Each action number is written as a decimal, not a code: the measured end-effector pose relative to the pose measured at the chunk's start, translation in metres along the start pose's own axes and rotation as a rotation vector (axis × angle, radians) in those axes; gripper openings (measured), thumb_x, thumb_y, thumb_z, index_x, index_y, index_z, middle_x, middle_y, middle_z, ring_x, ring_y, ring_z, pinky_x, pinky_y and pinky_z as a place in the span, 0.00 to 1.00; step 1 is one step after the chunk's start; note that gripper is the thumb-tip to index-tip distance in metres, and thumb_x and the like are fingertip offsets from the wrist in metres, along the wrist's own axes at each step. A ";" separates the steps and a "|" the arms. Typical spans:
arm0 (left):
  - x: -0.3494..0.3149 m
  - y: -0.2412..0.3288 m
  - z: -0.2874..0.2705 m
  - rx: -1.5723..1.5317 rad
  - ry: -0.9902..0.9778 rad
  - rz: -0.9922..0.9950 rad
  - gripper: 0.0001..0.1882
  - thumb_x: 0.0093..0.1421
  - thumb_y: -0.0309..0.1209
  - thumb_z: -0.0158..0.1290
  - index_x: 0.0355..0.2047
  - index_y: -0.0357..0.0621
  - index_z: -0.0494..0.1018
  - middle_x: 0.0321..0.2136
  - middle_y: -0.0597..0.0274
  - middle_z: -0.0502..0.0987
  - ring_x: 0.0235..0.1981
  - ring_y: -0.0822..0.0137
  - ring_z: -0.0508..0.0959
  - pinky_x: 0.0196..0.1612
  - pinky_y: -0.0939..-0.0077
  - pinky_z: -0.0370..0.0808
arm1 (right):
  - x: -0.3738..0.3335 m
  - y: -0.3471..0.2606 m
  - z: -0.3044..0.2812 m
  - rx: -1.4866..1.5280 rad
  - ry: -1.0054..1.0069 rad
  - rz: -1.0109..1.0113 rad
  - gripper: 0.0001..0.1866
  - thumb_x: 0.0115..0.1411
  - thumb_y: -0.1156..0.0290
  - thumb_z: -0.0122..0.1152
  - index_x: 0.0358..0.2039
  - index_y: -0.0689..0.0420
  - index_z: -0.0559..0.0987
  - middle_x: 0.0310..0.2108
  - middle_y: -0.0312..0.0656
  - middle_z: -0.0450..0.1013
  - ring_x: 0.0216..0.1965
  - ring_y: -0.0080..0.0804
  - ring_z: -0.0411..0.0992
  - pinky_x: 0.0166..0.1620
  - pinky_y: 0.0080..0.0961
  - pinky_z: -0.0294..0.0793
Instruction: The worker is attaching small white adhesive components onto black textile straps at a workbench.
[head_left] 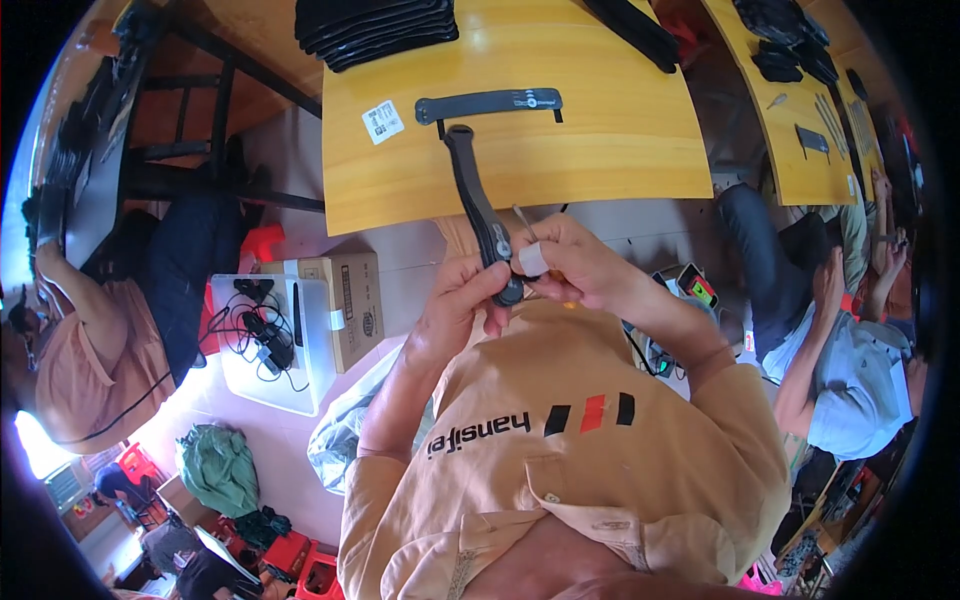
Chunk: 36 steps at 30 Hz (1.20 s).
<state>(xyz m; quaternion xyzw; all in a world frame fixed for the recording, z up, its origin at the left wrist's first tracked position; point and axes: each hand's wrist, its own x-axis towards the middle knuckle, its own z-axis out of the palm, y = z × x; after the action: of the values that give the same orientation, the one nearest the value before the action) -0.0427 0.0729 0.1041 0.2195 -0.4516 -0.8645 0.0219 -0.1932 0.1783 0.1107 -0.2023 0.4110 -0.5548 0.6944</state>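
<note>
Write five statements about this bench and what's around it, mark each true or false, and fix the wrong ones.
1. The left hand grips the near end of a dark held strap. True.
2. The right hand rests flat on the yellow table. False: it is at the held strap's near end, beside the left hand.
3. A second strap lies crosswise on the table. True.
4. The white label lies to the right of the second strap. False: it lies to the left of it.
5. Black cables lie in the white bin on the left. True.
</note>
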 end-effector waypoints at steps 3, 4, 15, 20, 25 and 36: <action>-0.012 -0.001 -0.003 -0.024 -0.015 -0.122 0.16 0.58 0.39 0.47 0.24 0.36 0.69 0.14 0.64 0.69 0.13 0.77 0.69 0.14 0.87 0.64 | -0.014 -0.009 -0.003 0.169 0.011 0.135 0.12 0.55 0.61 0.51 0.22 0.56 0.71 0.08 0.31 0.58 0.06 0.14 0.51 0.10 0.10 0.47; -0.018 0.000 -0.012 -0.032 -0.109 -0.132 0.16 0.58 0.38 0.47 0.23 0.36 0.70 0.14 0.64 0.69 0.13 0.77 0.69 0.15 0.87 0.63 | -0.019 -0.020 0.002 0.253 0.386 0.112 0.12 0.55 0.61 0.51 0.23 0.56 0.71 0.08 0.30 0.57 0.06 0.14 0.51 0.09 0.10 0.46; -0.109 0.021 -0.179 0.360 -0.433 -0.533 0.20 0.55 0.40 0.49 0.15 0.36 0.68 0.12 0.64 0.69 0.15 0.74 0.68 0.20 0.81 0.62 | -0.140 -0.096 -0.114 -0.182 0.717 -0.487 0.17 0.59 0.59 0.49 0.25 0.61 0.67 0.08 0.30 0.56 0.04 0.13 0.48 0.07 0.11 0.44; -0.119 0.026 -0.173 0.277 -0.020 -0.245 0.15 0.55 0.38 0.50 0.25 0.36 0.73 0.18 0.64 0.72 0.15 0.75 0.66 0.23 0.83 0.64 | -0.141 -0.104 -0.095 -0.190 0.456 -0.523 0.17 0.54 0.63 0.52 0.15 0.60 0.64 0.06 0.32 0.54 0.02 0.15 0.50 0.06 0.13 0.44; -0.054 0.024 -0.144 0.300 0.317 -0.061 0.10 0.57 0.32 0.48 0.32 0.39 0.74 0.20 0.73 0.68 0.17 0.83 0.62 0.20 0.89 0.59 | -0.128 -0.111 -0.079 -0.568 0.265 -0.437 0.14 0.46 0.69 0.54 0.11 0.61 0.64 0.06 0.36 0.58 0.04 0.17 0.53 0.08 0.13 0.48; 0.052 -0.006 -0.140 0.368 0.767 0.320 0.13 0.49 0.23 0.56 0.34 0.40 0.66 0.16 0.68 0.67 0.12 0.79 0.67 0.12 0.88 0.64 | -0.110 -0.099 -0.055 -1.230 0.508 -0.226 0.09 0.47 0.76 0.56 0.15 0.63 0.67 0.11 0.35 0.61 0.15 0.16 0.59 0.18 0.16 0.57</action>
<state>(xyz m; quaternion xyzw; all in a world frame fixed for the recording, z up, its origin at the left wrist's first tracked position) -0.0331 -0.0436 0.0114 0.4516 -0.5853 -0.6118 0.2816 -0.3018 0.2614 0.1900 -0.4660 0.7790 -0.3192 0.2723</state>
